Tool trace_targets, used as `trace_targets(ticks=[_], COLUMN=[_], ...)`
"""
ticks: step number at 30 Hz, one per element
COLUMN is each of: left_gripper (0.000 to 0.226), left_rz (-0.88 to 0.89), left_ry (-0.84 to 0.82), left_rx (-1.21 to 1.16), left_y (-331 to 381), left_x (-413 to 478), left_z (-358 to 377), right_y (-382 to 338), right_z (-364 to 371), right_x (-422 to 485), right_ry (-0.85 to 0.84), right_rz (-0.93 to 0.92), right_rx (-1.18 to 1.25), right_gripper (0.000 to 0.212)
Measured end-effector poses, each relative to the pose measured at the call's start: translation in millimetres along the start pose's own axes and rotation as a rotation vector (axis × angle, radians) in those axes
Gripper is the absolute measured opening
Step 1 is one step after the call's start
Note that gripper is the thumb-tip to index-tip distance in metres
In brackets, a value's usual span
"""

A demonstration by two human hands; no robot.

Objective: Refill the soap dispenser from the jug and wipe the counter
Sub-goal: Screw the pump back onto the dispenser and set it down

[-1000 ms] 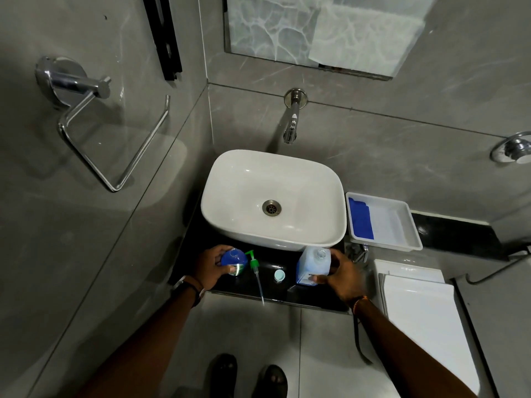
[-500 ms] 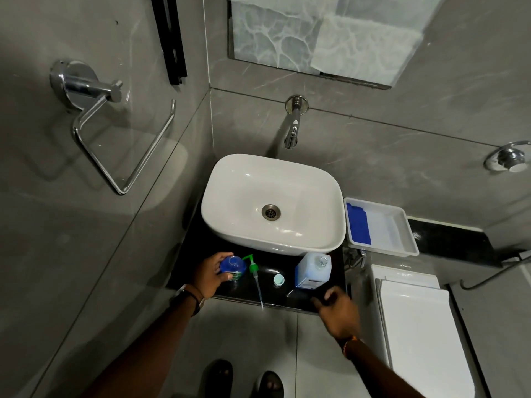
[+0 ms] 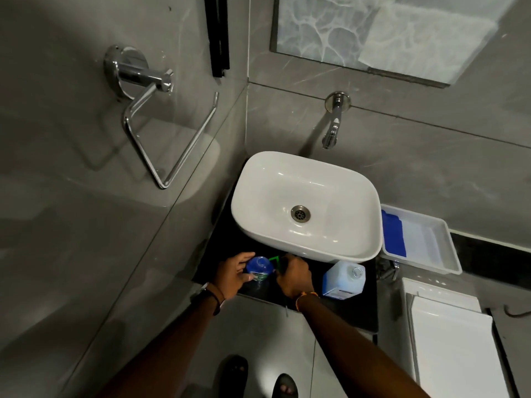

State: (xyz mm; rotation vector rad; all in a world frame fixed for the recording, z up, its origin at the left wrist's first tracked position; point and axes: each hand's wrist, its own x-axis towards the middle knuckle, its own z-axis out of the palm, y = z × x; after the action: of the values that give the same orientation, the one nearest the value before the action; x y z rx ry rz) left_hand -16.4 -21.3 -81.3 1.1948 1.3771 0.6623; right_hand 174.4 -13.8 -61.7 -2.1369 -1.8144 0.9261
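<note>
A blue soap dispenser bottle (image 3: 259, 268) stands on the black counter (image 3: 356, 311) in front of the white basin (image 3: 304, 205). My left hand (image 3: 233, 275) grips the bottle from the left. My right hand (image 3: 294, 275) lies just right of it, fingers curled over the green pump (image 3: 274, 260), whose head pokes out above the knuckles. The pump's tube tip shows below my right wrist. The square clear jug (image 3: 343, 280) with blue liquid stands uncapped at the right of the counter, apart from both hands. The jug's small cap is hidden.
A white tray (image 3: 431, 248) holding a blue cloth (image 3: 393, 235) sits right of the basin. A wall tap (image 3: 333, 124) hangs over the basin. A chrome towel holder (image 3: 161, 130) juts from the left wall. A white toilet tank (image 3: 448, 340) stands at the right.
My right hand left the jug, drew back, then moved left onto the green pump lying by the bottle. My left hand has stayed on the dispenser bottle.
</note>
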Motion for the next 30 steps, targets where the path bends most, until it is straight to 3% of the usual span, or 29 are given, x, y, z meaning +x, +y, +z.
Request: trace_targets(ticks=[4, 9, 12, 19, 23, 30], left_gripper=[0.067, 0.068, 0.063, 0.053, 0.054, 0.054], left_rz=[-0.001, 0.025, 0.065, 0.088, 0.079, 0.057], left_ry=[-0.001, 0.010, 0.034, 0.084, 0.109, 0.106], left_rx=[0.026, 0.034, 0.063, 0.090, 0.091, 0.072], left_y=[-5.7, -4.2, 0.1, 10.4, 13.8, 17.8], left_x=[-2.1, -0.9, -1.1, -6.6, -10.5, -13.3], left_z=[-2.2, -0.3, 2.4, 6.6, 9.5, 11.1], right_y=[-2.6, 8.9, 9.7, -11.2, -32.4, -50.3], right_z=[9.9, 14.2, -0.1, -58.6, -83.7, -73.3], right_x=[15.9, 16.7, 1.2, -34.6, -32.6, -28.8], right_ry=[-0.099, -0.093, 0.024, 0.299, 0.392, 0.328], right_rz=[-0.041, 0.014, 0.009, -0.126, -0.232, -0.306], right_rx=[-0.170, -0.214, -0.048, 0.688, 0.817, 0.838], right_gripper=[0.040, 0.036, 0.037, 0.022, 0.026, 0.026])
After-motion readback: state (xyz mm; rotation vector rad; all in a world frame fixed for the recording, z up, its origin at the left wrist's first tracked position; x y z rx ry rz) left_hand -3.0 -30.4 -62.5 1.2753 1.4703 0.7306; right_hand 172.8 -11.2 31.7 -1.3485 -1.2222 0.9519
